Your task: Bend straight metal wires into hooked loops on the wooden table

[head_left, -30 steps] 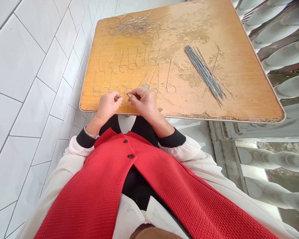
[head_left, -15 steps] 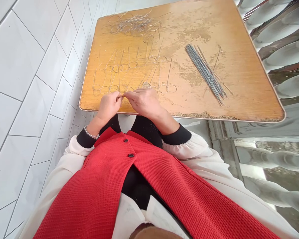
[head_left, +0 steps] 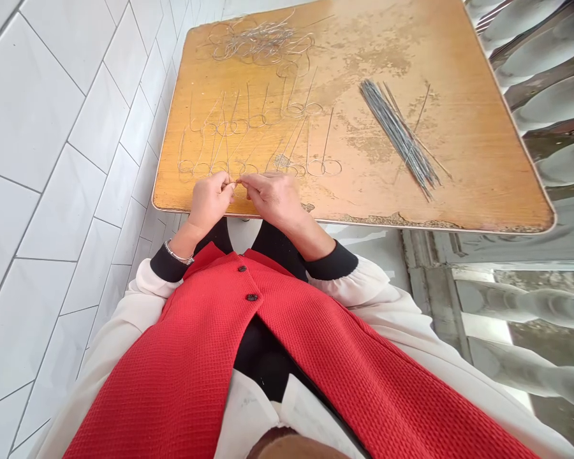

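Close together over the table's near edge, both hands pinch one thin metal wire (head_left: 228,153). My left hand (head_left: 211,199) is closed on it, and part of the wire rises above these fingers. My right hand (head_left: 275,196) is closed too, its thumb and forefinger on the wire just right of the left fingertips. The short stretch between the hands is small, so its exact shape cannot be made out. Just beyond lie several bent wires (head_left: 323,167) with round loops and straight ends, set out in two rough rows.
A tangled heap of looped wires (head_left: 263,41) lies at the table's far left. On the right is a bundle of straight wires (head_left: 397,131), a few lying loose across it. The worn wooden table (head_left: 483,159) stands between a tiled wall (head_left: 52,191) and a white balustrade (head_left: 569,162).
My right hand and forearm have shifted slightly left, and its fingers have curled a little more. The left hand stays nearly in place, with the wire still held.
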A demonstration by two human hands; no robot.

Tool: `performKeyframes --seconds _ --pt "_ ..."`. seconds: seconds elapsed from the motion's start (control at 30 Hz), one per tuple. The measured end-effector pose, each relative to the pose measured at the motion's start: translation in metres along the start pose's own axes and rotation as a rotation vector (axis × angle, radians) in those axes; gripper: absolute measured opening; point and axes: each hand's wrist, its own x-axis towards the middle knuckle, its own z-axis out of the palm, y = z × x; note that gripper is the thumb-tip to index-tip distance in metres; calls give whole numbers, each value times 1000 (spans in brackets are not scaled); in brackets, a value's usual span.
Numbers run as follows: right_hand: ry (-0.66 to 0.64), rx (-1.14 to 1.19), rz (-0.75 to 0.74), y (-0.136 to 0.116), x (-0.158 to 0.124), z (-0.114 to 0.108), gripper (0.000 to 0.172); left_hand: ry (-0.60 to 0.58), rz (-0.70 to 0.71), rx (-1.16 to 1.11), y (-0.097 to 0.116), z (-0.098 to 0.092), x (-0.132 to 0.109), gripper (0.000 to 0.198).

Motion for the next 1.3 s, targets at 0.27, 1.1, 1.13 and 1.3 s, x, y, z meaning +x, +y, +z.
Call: performKeyframes --seconds 0.27,1.1,1.13,1.3 --pt "128 117 76 -3 0 6 35 -6 -18 -83 3 0 7 25" --pt "108 85 72 3 1 3 25 24 -137 -196 9 -2 2 29" --pt "100 81 69 4 1 3 25 23 -143 -200 8 -2 3 29" --pt "92 71 46 4 1 3 26 24 -132 -187 8 -3 4 29"
